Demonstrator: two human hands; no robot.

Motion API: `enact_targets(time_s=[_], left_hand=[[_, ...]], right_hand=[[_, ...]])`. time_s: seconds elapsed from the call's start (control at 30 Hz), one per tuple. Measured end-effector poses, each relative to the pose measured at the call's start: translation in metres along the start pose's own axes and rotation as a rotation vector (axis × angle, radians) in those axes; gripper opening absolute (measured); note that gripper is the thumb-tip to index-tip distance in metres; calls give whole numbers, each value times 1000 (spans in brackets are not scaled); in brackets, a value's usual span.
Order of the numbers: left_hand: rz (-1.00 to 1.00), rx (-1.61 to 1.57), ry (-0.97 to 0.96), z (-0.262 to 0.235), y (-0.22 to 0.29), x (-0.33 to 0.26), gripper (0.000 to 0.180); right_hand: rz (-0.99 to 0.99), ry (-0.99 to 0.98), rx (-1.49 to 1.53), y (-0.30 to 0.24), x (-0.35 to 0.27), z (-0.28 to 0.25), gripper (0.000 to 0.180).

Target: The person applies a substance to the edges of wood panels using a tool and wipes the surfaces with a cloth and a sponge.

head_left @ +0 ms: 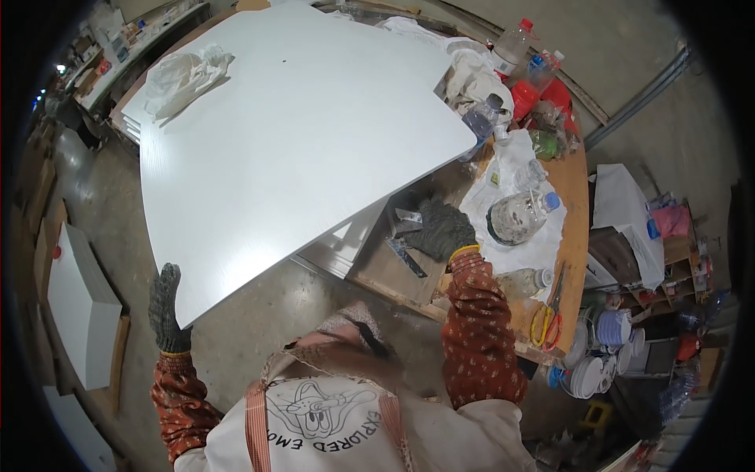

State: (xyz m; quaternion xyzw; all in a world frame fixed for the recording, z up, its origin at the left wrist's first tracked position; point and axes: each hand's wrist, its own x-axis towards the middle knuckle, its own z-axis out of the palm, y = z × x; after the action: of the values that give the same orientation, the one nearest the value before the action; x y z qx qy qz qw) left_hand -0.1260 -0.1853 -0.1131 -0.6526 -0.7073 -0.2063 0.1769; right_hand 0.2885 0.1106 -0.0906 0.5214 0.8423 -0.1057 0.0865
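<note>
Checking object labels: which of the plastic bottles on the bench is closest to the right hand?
The round blue-capped bottle lying on the white cloth, just right of the gloved right hand; the others sit farther off.

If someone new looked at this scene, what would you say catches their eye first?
The large white panel fills the middle, lying on a wooden workbench. The gloved left hand is raised by its near corner, while the gloved right hand reaches under its right edge. Plastic bottles and rags crowd the bench to the right.
</note>
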Motion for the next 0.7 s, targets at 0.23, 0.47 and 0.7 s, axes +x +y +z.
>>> enact_targets(time_s=[0.23,0.47,0.7], left_hand=[[-34,13,32,4,-3,-8,39],[-21,-28,60,3,6,-3,44],[-3,-41,58,2,4,-1,43]], right_hand=[[215,-15,300,-22,-54,-22,72],[-41,375,174,-57,-80,-62,67],[-216,670,-25,-45,-52,-74,48]])
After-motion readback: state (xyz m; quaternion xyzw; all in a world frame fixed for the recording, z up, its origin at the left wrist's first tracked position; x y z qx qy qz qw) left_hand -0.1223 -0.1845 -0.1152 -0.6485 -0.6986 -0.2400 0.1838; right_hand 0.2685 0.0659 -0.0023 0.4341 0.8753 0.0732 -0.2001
